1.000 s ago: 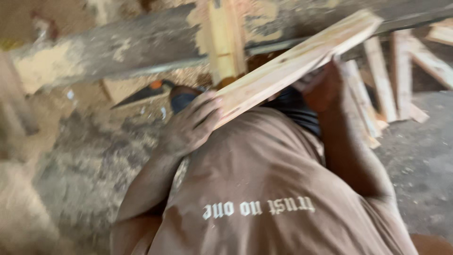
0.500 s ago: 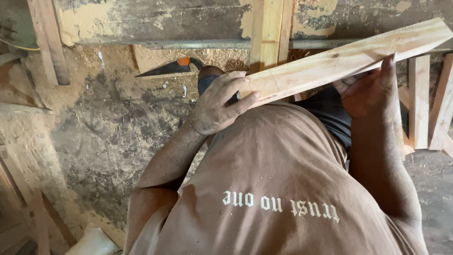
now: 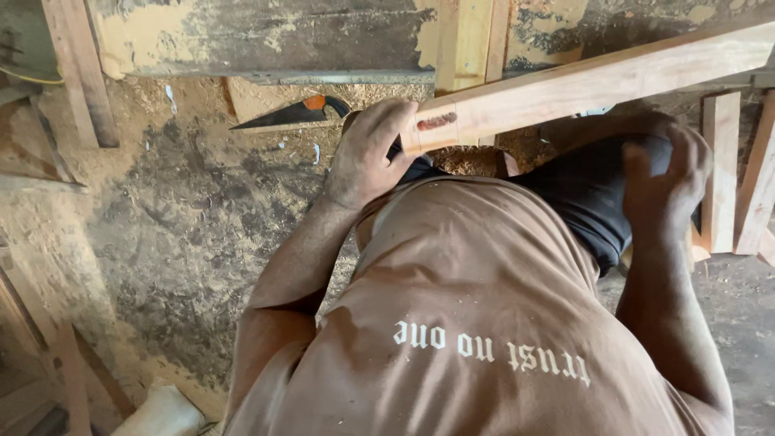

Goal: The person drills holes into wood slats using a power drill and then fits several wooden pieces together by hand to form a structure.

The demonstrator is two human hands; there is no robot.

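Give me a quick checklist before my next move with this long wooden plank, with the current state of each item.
1. Left hand grips the near end of the long pale wooden plank: ok.
2. Right hand on the plank: not ok, it rests on the black shorts, below it.
3. Far end of plank supported: cannot tell, it runs out of frame.
4. Black-bladed hand saw with orange handle clear of the hands: ok, it lies apart on the sawdust-covered ground.
5. Plank end intact: cannot tell, reddish mark near the left fingers.

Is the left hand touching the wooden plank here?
Touching. The head view shows the left hand wrapped around the near end of the wooden plank, fingers curled over its edge.
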